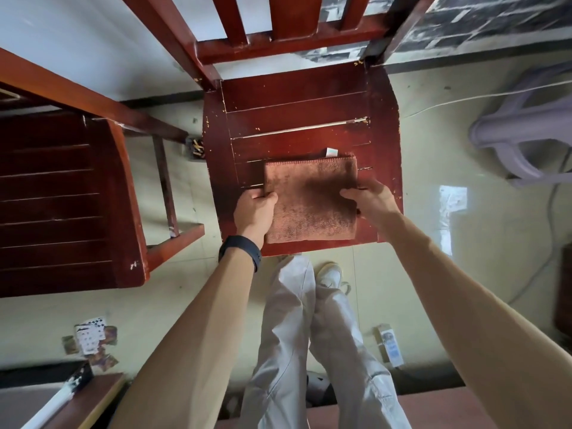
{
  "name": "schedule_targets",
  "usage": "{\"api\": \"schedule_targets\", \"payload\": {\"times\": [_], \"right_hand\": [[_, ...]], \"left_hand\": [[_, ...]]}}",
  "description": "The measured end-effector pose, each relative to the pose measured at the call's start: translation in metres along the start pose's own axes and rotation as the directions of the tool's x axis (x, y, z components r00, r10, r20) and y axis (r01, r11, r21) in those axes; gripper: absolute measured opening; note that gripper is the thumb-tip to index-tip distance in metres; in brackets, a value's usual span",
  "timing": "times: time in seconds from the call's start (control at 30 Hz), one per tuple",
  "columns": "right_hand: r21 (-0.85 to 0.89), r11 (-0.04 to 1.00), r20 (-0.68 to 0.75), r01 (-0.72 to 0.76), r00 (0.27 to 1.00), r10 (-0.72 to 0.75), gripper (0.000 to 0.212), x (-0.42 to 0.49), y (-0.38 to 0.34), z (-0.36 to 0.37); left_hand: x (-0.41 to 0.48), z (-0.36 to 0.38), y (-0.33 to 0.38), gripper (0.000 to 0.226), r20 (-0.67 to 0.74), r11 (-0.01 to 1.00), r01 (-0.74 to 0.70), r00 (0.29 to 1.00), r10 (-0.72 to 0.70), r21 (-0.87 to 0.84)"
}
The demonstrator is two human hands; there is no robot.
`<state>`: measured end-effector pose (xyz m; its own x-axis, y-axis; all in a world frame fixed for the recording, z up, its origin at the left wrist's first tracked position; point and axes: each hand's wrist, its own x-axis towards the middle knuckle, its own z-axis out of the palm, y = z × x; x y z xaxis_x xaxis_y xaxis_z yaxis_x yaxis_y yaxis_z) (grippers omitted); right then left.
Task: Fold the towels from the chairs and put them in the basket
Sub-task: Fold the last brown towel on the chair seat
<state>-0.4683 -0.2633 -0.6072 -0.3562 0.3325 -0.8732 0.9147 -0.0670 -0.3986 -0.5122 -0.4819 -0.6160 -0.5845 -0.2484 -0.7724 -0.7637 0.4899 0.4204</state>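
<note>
Folded brown towel flat at the chair seat's front edge; left hand and right hand fingers pinch its side edges; seat slats exposed behind

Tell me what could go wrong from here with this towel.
1. The left grip and right grip hold the folded towel only at its side edges. If it is lifted like this, the layers may sag open.
2. The towel's near edge lies close to the front edge of the chair seat. A tug could slide it onto the floor, where scattered cards lie.
</note>
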Motion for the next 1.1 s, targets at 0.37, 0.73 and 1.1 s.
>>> {"api": "schedule_targets", "payload": {"times": [0.37,0.73,1.1], "right_hand": [[0.162,0.984,0.103,0.07,0.991,-0.087,0.055,-0.024,0.021,-0.015],[0.261,0.949,0.213,0.176,0.948,-0.235,0.04,-0.14,-0.015,-0.086],[0.42,0.833,0.109,0.36,0.891,-0.441,0.034,-0.358,-0.059,-0.188]], "left_hand": [[-0.012,-0.025,-0.003,0.025,0.292,0.992,-0.056,0.952,0.086,-0.109],[-0.118,-0.073,0.029,0.038,0.4,0.938,0.012,0.906,0.136,-0.347],[-0.316,-0.152,0.149,0.034,0.448,0.917,-0.197,0.825,0.346,-0.346]]}}
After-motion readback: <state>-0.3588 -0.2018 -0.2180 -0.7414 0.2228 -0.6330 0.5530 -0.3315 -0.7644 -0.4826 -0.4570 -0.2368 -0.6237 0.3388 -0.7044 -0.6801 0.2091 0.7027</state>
